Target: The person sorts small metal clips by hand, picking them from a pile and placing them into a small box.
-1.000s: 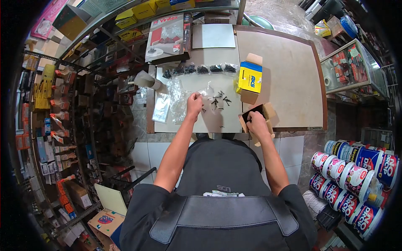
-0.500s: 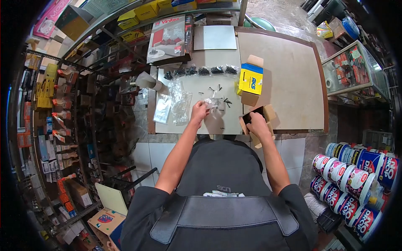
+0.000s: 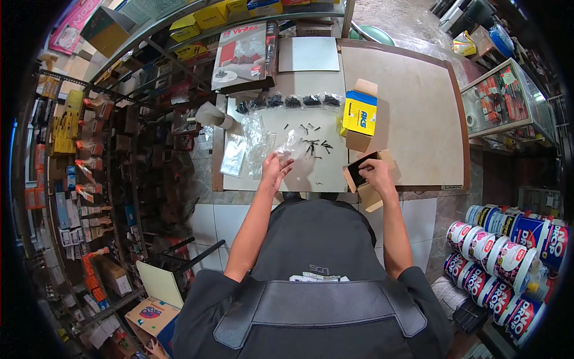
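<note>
My left hand (image 3: pixel 274 172) has its fingers curled at the lower edge of a clear plastic bag (image 3: pixel 292 143), gripping it over the table. Loose dark screws (image 3: pixel 311 145) lie scattered just right of the bag and behind it. At the mouth of an open cardboard box (image 3: pixel 385 160), my right hand (image 3: pixel 377 175) has its fingers pinched together; whatever they hold is too small to make out. The dark inside of the box shows beside the fingers. More flat clear bags (image 3: pixel 254 146) lie to the left of my left hand.
Several filled bags of dark screws (image 3: pixel 292 102) line up behind. A yellow-blue AKS box (image 3: pixel 360 113) stands right of them, a Vinilex box (image 3: pixel 240 57) back left. Paint buckets (image 3: pixel 508 260) are stacked right. Another person's hand (image 3: pixel 156 349) shows lower left.
More screws now lie on the table by the bag. My left hand has drawn slightly left and down, its fingers more spread. My right hand has risen from inside the box to its mouth.
</note>
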The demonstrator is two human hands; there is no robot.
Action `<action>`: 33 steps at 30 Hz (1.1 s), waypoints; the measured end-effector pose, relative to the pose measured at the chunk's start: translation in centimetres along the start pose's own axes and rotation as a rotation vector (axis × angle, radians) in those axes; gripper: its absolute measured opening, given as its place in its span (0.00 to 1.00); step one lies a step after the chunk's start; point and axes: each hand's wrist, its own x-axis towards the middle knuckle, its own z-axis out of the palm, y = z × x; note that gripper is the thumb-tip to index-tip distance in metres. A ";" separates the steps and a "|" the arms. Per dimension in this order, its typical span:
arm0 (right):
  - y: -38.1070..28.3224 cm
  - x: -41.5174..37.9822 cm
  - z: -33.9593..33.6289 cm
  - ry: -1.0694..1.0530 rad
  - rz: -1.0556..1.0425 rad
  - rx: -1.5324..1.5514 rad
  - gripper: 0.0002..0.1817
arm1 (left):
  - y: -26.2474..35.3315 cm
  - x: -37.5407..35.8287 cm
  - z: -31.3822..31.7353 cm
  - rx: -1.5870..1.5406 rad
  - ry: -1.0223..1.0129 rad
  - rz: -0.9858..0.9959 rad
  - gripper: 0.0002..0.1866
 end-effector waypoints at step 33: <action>-4.8 3.6 4.8 -0.334 0.188 0.785 0.13 | -0.1 -4.5 -11.6 -0.287 0.140 0.027 0.17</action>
